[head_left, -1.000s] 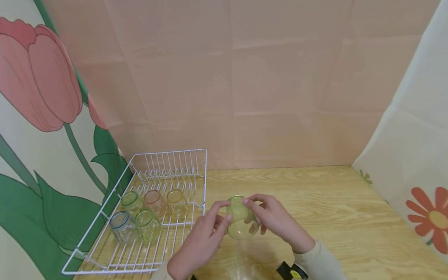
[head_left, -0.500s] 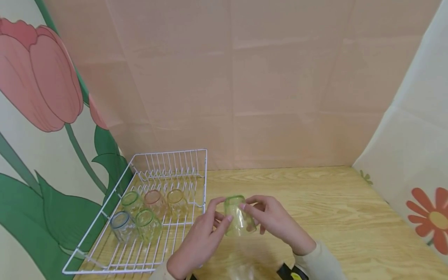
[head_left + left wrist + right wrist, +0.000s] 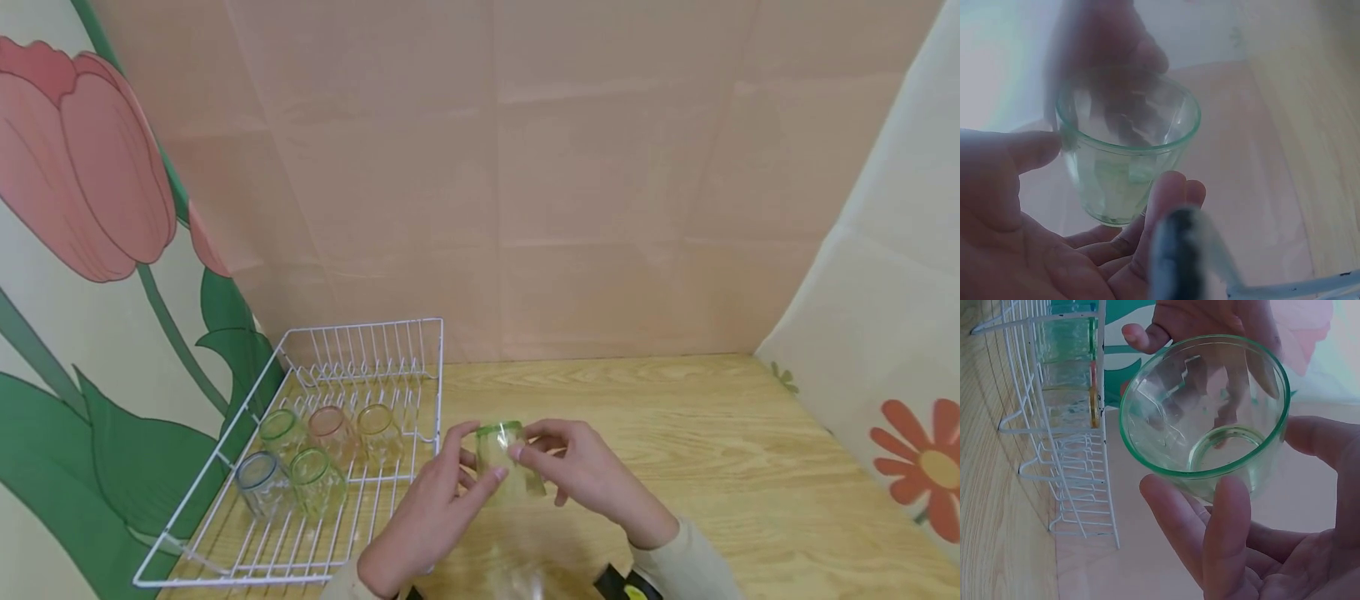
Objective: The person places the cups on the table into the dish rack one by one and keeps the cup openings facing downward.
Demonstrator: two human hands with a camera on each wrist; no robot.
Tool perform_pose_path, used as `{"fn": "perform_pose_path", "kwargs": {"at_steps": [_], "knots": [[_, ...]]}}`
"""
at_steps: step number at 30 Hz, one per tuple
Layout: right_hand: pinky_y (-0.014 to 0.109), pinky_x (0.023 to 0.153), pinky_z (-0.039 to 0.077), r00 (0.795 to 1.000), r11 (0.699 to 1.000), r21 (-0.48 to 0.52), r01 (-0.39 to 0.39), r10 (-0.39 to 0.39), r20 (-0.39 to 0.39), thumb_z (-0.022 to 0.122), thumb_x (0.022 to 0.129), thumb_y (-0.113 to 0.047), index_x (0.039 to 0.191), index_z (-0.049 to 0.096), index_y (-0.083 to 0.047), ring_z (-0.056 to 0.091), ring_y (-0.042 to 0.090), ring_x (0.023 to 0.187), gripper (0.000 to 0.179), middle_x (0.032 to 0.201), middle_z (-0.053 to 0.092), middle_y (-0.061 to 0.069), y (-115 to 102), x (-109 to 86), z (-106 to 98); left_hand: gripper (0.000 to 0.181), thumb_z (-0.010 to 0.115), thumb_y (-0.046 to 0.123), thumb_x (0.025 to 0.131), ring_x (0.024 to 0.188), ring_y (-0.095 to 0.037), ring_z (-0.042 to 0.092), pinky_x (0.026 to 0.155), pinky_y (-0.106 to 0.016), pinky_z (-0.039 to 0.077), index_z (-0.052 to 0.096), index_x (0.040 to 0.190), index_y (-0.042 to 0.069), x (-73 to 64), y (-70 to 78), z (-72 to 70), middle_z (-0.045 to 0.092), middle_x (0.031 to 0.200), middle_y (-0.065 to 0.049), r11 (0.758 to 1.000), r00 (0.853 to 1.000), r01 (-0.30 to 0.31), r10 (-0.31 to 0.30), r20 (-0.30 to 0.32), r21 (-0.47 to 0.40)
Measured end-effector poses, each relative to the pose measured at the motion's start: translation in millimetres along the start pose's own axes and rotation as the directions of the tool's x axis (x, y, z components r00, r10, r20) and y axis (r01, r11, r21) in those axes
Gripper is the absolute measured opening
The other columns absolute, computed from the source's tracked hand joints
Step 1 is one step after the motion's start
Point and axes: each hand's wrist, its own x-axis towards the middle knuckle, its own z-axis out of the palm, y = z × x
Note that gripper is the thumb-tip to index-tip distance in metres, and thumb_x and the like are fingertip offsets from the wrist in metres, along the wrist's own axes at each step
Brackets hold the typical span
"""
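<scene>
A clear green-tinted drinking glass [image 3: 495, 454] is held up between both hands over the table, to the right of the rack. My left hand [image 3: 433, 510] grips its left side with thumb and fingertips. On the other side, my right hand [image 3: 583, 468] pinches it between thumb and fingers. Seen from the right wrist, the glass [image 3: 1172, 447] shows its wide green rim and round base, with nothing inside. The left wrist view shows the left thumb at the glass's side and curled fingers beneath it.
A white wire dish rack [image 3: 247, 575] stands at the left. In it are several tinted glasses: a blue-rimmed glass [image 3: 262, 487], a pink glass [image 3: 332, 433], an amber glass [image 3: 380, 437] and green ones. The wood-grain table [image 3: 675, 433] extends right, before a pink backdrop [image 3: 600, 208].
The glass has turned and tilted within the fingers, its wide end no longer facing me, and has shifted slightly left. Both hands stay nearly in place; the rack and its glasses are unchanged.
</scene>
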Motion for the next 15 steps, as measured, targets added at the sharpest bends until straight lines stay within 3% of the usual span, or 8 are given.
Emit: {"fn": "perform_pose_path", "kwargs": {"at_steps": [7,15], "knots": [[0.038,0.047,0.053,1.0,1.0,0.017,0.012,-0.012,0.005,0.072,0.091,-0.041,0.126,0.062,0.0,0.068,0.022,0.075,0.055,0.099,0.069,0.01,0.0,0.1,0.7,0.069,0.05,0.059,0.098,0.091,-0.011,0.062,0.068,-0.029,0.052,0.033,0.15,0.017,0.9,0.8,-1.8,0.061,0.114,-0.004,1.0,1.0,0.001,-0.001,0.0,-0.009],[0.037,0.047,0.054,0.998,0.998,0.019,0.064,-0.064,0.011,0.075,0.09,-0.035,0.129,0.058,0.0,0.07,0.022,0.078,0.056,0.106,0.069,0.013,-0.4,-2.5,1.6,0.066,0.048,0.056,0.101,0.093,-0.014,0.062,0.069,-0.027,0.053,0.049,0.14,0.003,5.5,0.6,-5.6,0.063,0.11,-0.004,0.999,0.999,-0.019,0.018,-0.027,-0.032]]}}
